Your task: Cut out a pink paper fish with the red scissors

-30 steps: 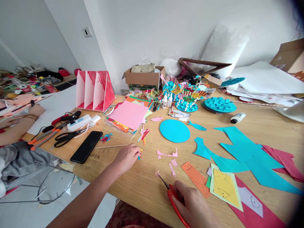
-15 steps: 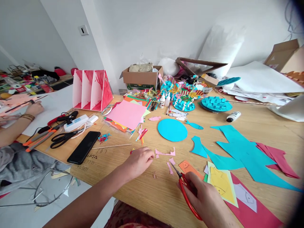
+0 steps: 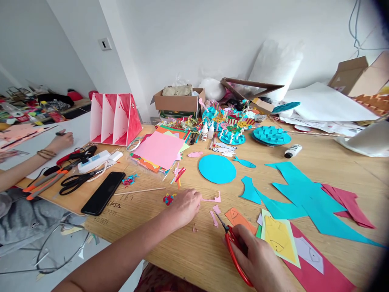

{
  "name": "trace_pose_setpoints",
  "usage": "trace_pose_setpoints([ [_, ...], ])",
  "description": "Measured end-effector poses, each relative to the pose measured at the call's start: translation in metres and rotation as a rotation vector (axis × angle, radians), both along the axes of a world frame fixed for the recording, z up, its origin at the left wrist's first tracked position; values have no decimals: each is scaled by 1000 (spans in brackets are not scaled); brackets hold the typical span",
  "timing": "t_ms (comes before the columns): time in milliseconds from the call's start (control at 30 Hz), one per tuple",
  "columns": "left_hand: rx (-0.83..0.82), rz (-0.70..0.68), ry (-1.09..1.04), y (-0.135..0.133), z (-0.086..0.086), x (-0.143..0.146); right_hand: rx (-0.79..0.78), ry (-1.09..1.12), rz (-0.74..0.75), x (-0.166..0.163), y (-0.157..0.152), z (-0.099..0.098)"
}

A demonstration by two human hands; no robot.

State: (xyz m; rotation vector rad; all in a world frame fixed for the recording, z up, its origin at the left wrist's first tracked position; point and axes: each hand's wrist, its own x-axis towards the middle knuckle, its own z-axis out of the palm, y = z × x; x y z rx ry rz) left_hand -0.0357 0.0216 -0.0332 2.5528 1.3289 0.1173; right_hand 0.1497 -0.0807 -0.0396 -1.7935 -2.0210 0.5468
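Currently R hand (image 3: pixel 253 253) closed round red-handled scissors (image 3: pixel 228 237), blades pointing away from wearer, tips by small pink scraps (image 3: pixel 214 218) on wood table (image 3: pixel 179 259). L hand (image 3: pixel 186 209) low over table, fingers bunched narrow at end of pink offcut (image 3: pixel 217 198); can't tell if gripping it. Orange paper w/ fish outline (image 3: pixel 240 221) just R of blades; yellow fish sheet (image 3: pixel 276 235) beyond, nr R hand. Red/blue bits (image 3: pixel 168 198) just L of L hand. Blue oval (image 3: pixel 217 169) further back, approx. centre. Blk phone (image 3: pixel 103 193) well off to L. Co-worker's hand (image 3: pixel 62 140) far L, over white sheet (image 3: pixel 80 127).
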Motion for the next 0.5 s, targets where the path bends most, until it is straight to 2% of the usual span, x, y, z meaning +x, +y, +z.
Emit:
trace_pose_setpoints([
  [133,-28,-6,-29,1,2,2,7,37,-25,1,0,-4],
  [267,-59,7,-118,0,6,2,-19,185,-90,2,2,-8],
  [400,-114,33,-286,-3,12,3,-79,564,-284,-1,8,-2],
  [500,-345,98,-662,-10,20,5,-107,932,-359,-10,14,11],
])
